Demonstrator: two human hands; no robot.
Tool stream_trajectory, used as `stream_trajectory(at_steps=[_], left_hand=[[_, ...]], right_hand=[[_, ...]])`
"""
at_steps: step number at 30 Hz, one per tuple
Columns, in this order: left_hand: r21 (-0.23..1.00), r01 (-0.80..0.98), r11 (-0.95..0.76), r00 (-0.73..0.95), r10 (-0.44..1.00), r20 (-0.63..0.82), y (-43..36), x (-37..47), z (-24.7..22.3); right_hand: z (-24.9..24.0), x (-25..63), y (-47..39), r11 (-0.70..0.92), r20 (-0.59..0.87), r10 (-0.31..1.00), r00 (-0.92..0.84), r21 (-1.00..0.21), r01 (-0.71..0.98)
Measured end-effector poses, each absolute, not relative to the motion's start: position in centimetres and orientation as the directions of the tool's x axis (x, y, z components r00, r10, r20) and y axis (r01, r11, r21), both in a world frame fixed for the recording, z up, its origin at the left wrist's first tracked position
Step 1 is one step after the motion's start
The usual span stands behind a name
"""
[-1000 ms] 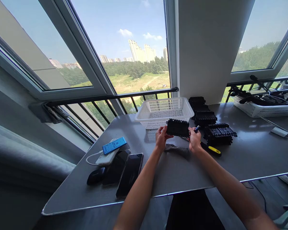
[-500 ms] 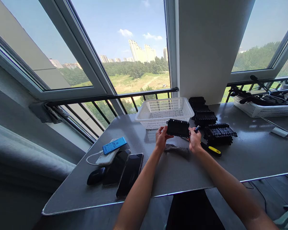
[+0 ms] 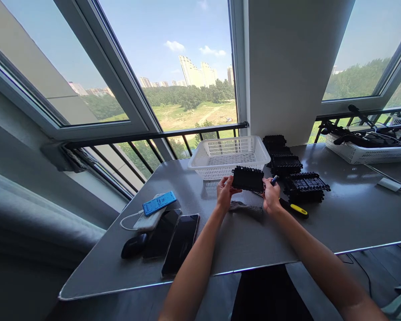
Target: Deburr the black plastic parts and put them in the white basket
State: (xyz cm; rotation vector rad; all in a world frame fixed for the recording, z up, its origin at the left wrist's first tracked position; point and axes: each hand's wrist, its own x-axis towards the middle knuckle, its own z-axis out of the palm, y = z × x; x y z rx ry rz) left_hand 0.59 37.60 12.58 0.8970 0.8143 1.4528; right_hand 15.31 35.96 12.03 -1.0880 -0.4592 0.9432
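A black rectangular plastic part (image 3: 248,179) with toothed edges is held up over the table between my two hands. My left hand (image 3: 224,192) grips its left end, fingers closed. At its right end my right hand (image 3: 271,194) is closed on it, and a small dark object with a shiny tip (image 3: 274,180) sticks up from the same hand. Beneath the part lies a crumpled grey cloth (image 3: 246,208). A black and yellow handled tool (image 3: 298,210) rests beside my right wrist.
Behind the part stands a white basket (image 3: 229,171). Stacked black parts (image 3: 304,187) sit to its right. Phones (image 3: 180,245), a blue device (image 3: 159,203) and a black mouse (image 3: 134,246) lie at left. Another white basket (image 3: 370,154) holds black items at far right, near a white adapter (image 3: 390,184).
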Motion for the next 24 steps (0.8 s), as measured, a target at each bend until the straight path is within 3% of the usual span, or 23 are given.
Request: stream_trajectory(at_steps=[24], left_hand=[[0.886,-0.461,-0.041,-0.003,0.999,0.045,37.55,0.52,12.52]], right_hand=[[12.77,15.11,35.46,0.136,-0.163,0.827,0.538,-0.870,-0.474]])
